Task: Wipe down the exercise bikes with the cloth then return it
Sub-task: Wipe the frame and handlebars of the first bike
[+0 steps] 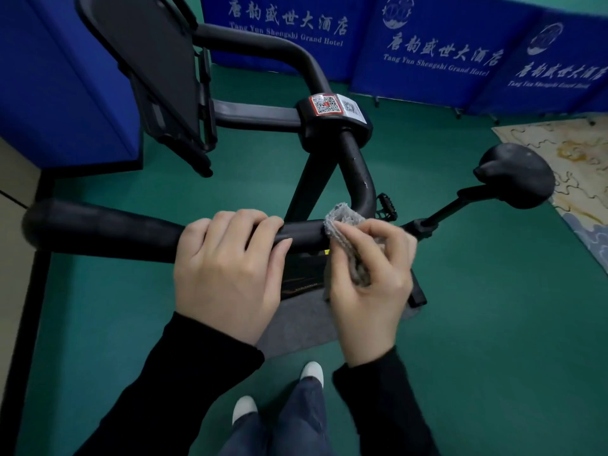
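Cloth, grey and bunched, is sitting in my right grip, which is closing its thumb and curled fingers around it and pressing its upper edge onto the handlebar of the exercise bike, right at the bend. My left grip is wrapping the same bar just beside the cloth, fingers curling over the top and thumb lying along the near side. On my feed the bar is running up to a clamp carrying a QR sticker, with a dark console tilting behind it. The saddle is standing well apart to the right, over the green floor, and blue screens are lining the back
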Action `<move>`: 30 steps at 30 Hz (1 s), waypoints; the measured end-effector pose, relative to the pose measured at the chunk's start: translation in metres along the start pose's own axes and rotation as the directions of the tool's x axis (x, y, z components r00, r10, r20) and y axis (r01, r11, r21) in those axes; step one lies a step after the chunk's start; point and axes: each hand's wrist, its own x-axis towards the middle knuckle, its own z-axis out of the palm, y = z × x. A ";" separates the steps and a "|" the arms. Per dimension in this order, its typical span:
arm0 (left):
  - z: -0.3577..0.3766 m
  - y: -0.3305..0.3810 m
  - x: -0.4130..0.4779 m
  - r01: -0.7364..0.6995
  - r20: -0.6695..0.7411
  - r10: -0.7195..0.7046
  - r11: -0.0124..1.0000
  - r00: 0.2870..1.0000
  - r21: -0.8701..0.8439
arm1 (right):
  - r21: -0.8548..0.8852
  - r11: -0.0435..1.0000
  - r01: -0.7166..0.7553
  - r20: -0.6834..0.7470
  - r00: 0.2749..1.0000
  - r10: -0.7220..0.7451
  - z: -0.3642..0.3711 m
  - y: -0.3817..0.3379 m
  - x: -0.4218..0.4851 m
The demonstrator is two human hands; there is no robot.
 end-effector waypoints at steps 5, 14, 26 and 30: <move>0.001 0.000 0.000 0.009 -0.001 -0.009 1.000 1.000 -0.006 | -0.040 0.995 -0.093 0.238 0.966 0.100 -0.017 0.015 0.047; 0.001 0.002 0.002 0.030 -0.009 -0.031 0.999 0.999 -0.019 | -0.031 0.989 0.142 0.862 0.505 -0.045 -0.016 -0.001 0.120; -0.002 0.005 0.003 0.038 -0.016 -0.038 0.999 0.999 -0.003 | -0.007 0.959 0.283 0.998 -0.057 0.024 0.040 -0.011 0.156; -0.003 0.008 0.005 0.064 -0.011 -0.064 0.998 0.998 0.014 | 0.052 0.905 0.422 0.990 -0.138 0.007 0.029 -0.008 0.172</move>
